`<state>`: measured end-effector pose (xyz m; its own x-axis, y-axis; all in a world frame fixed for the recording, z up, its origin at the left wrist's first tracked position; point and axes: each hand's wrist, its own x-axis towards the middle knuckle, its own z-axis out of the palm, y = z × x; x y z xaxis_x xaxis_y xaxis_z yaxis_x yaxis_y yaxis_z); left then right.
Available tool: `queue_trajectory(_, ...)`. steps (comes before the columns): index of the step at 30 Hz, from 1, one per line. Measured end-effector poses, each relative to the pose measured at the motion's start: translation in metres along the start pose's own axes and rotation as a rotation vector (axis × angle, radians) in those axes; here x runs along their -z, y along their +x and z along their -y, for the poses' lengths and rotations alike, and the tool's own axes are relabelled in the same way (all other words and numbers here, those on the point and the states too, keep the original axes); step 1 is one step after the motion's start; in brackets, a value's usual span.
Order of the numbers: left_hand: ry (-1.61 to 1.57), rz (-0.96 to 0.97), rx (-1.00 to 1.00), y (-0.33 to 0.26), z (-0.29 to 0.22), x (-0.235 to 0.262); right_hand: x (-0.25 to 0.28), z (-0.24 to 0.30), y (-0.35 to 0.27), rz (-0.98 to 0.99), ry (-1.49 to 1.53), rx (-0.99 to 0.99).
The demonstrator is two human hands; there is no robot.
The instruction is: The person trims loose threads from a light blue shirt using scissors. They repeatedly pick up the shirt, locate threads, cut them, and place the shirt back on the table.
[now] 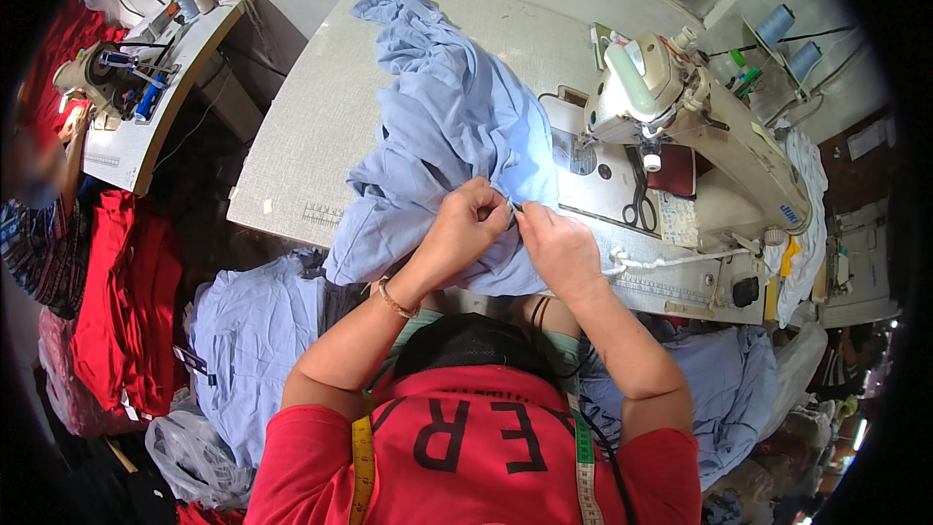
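A light blue garment (437, 107) lies bunched over the sewing table, its near edge hanging toward my lap. My left hand (473, 211) pinches a bit of this cloth with fingers curled in. Close beside it, my right hand (556, 245) also grips the cloth, thumb and forefinger pressed together. The fingertips of both hands nearly meet at a small spot on the garment; a tiny light-coloured piece shows between them, too small to name. The sewing machine (671, 97) stands to the right of the garment, its needle area apart from my hands.
Black scissors (639, 199) lie beside the machine bed. A white cord (671, 261) runs along the table's right front. Blue thread spools (775, 26) stand at the back right. Piles of blue cloth (258, 331) and red cloth (126, 301) sit at left, near another person's sewing machine (97, 78).
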<state>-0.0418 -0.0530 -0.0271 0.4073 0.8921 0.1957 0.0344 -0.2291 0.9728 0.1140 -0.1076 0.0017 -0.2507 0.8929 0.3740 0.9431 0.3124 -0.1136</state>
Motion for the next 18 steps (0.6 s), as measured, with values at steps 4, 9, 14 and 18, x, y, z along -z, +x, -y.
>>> queue_trajectory(4, -0.009, 0.016, 0.028, 0.000, -0.002, 0.002, 0.007, 0.001, 0.000, 0.014, 0.198, -0.115)
queue_trajectory(9, -0.001, 0.019, 0.019, 0.000, 0.000, 0.001, 0.011, 0.002, 0.001, 0.051, 0.223, -0.117)
queue_trajectory(14, 0.004, 0.005, 0.004, -0.001, 0.000, 0.000, 0.014, 0.005, 0.002, 0.063, 0.170, -0.104)
queue_trajectory(18, 0.019, -0.013, -0.026, -0.002, -0.001, -0.002, 0.015, 0.007, 0.002, 0.099, 0.118, -0.117)
